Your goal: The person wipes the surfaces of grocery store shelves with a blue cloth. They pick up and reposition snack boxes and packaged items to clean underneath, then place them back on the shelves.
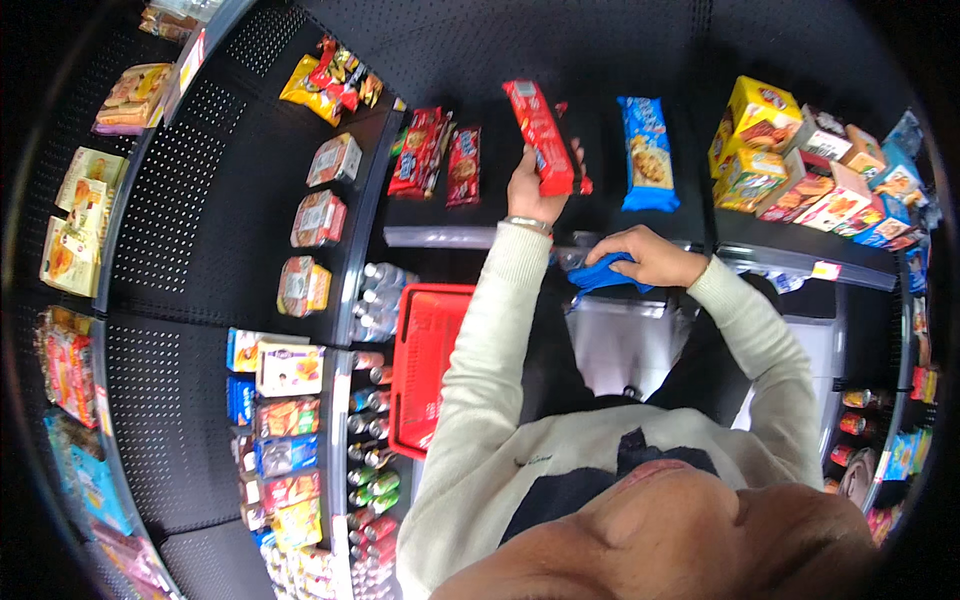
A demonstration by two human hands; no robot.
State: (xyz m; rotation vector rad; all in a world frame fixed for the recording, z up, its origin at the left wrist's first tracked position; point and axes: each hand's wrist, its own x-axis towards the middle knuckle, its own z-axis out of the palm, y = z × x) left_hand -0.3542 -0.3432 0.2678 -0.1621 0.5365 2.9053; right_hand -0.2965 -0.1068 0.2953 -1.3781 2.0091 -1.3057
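My left hand grips a long red cookie packet above the dark shelf, its thumb on the near side and fingertips showing at the right edge. A crumpled blue cloth is pinched in my right hand, just in front of the shelf's front edge. To the right of the red packet, a blue cookie packet lies on the shelf. More red cookie packets sit left of my left hand, with a single red packet beside them.
A red plastic basket stands below, left of my left arm. Boxed snacks are stacked on the right of the shelf. Side shelving on the left holds snack boxes, packed tubs and drink cans. Water bottles stand near the basket.
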